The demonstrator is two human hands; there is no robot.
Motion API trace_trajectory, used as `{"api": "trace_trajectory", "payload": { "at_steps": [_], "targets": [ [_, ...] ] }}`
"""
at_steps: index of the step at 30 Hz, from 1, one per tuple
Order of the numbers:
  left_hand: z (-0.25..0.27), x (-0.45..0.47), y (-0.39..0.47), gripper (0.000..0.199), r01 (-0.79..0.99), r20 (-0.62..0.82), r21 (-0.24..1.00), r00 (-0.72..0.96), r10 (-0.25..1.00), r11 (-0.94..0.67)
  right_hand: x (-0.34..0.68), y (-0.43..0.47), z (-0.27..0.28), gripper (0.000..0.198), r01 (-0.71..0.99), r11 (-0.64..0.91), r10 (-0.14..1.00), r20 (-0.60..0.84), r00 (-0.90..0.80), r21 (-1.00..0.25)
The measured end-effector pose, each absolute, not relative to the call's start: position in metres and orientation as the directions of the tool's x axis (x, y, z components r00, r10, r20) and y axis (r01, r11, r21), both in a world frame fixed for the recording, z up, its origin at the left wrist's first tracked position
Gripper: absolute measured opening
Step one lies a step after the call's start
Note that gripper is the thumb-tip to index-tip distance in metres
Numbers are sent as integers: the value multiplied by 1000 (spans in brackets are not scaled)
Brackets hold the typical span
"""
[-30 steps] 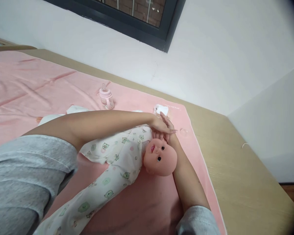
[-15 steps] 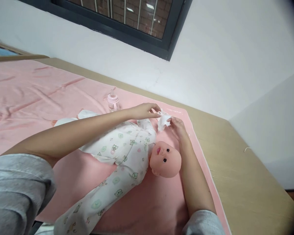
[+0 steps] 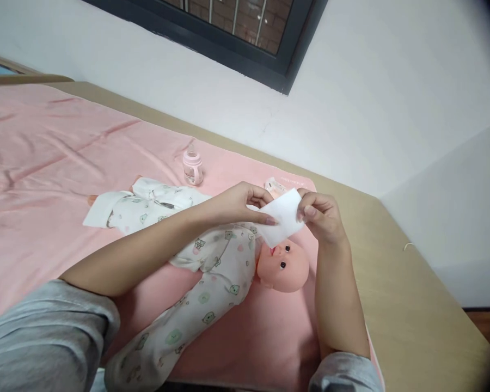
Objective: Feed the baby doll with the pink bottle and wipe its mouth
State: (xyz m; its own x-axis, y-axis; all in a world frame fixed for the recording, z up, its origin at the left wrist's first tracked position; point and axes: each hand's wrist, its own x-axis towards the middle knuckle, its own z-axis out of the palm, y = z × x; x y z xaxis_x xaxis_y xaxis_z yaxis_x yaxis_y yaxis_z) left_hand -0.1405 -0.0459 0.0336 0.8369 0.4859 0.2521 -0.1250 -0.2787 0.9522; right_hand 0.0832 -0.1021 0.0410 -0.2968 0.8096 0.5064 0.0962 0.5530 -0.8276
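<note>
A white wipe (image 3: 283, 216) is stretched between my hands, above the chest and chin of a baby doll (image 3: 283, 272). My left hand (image 3: 251, 204) pinches its left side between thumb and fingers. At its upper right corner, the fingertips of my right hand (image 3: 320, 214) are closed on the edge. The doll lies on its back in white printed clothes (image 3: 224, 261), its head toward the right. Behind the wipe, a small wipes packet (image 3: 274, 186) with white and orange on it lies partly hidden on the pink blanket (image 3: 245, 345).
A pink baby bottle (image 3: 193, 167) stands on the blanket beyond the doll's legs. The wooden bed surface (image 3: 396, 283) runs along the right and back edges. A white wall (image 3: 351, 114) and a dark window frame (image 3: 280, 71) rise behind.
The crumpled wipe has been spread flatter and brought nearer, from beside the packet to over the doll. Both hands moved with it, and the packet now shows behind.
</note>
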Motion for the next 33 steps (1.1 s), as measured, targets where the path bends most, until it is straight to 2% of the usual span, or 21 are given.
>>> {"api": "trace_trajectory", "payload": {
  "at_steps": [4,11,16,20,23,28,33],
  "targets": [
    [40,-150,-48,18,-92,268,933,824,500,-348,79,-104,41,26,85,577,796,536,-282,-812],
    [44,-152,-54,10,-272,597,768,634,492,-580,74,-102,39,20,134,492,837,425,-344,-860],
    [44,-154,-54,6,-335,620,757,641,453,-561,70,-104,38,17,156,442,845,352,-404,-883],
    [45,-156,-50,12,-292,559,796,690,459,-531,83,-93,28,17,106,417,875,366,-317,-903],
    [43,-156,-48,17,-164,420,835,807,416,-525,103,-76,9,17,35,358,916,343,-207,-933],
    [33,-148,-51,10,88,130,823,933,336,-561,136,-53,-33,22,-1,191,981,191,-38,-982],
    [29,-141,-63,15,150,75,773,943,325,-616,147,-46,-65,28,-47,53,999,53,-1,-997]
  ]
}}
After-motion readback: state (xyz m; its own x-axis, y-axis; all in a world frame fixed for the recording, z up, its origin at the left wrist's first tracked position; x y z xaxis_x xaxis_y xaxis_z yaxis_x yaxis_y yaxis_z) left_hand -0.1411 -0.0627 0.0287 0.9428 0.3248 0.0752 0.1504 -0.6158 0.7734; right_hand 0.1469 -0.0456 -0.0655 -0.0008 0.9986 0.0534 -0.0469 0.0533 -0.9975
